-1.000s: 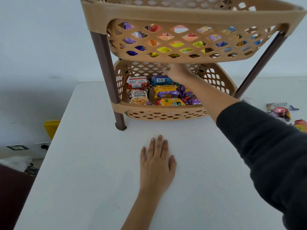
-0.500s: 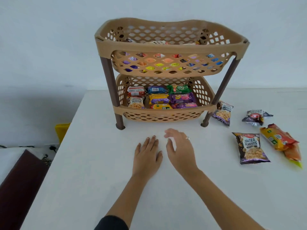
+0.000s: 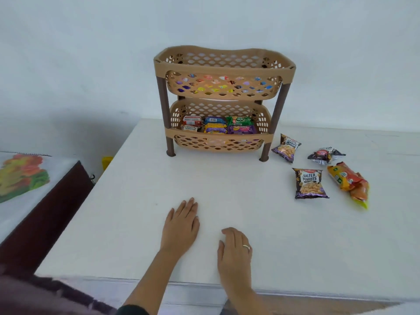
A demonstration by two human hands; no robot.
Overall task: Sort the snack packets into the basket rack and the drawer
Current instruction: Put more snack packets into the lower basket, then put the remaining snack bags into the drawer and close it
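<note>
Between picks: left hand (image 3: 180,226) and right hand (image 3: 235,250) lay flat, fingers empty, near tabletop's front edge; next, likely reach for peanut packet (image 3: 309,183) toward right edge.

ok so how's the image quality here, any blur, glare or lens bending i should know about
Head view: light is soft and even, no glare on the table; only faint shadows under the basket rack and both hands. Wide-angle bending shows in the table's edges. The peanut packet label reads clearly, while packets in the upper basket are only colour patches through the holes. The bottom-left corner is smeared.
</note>
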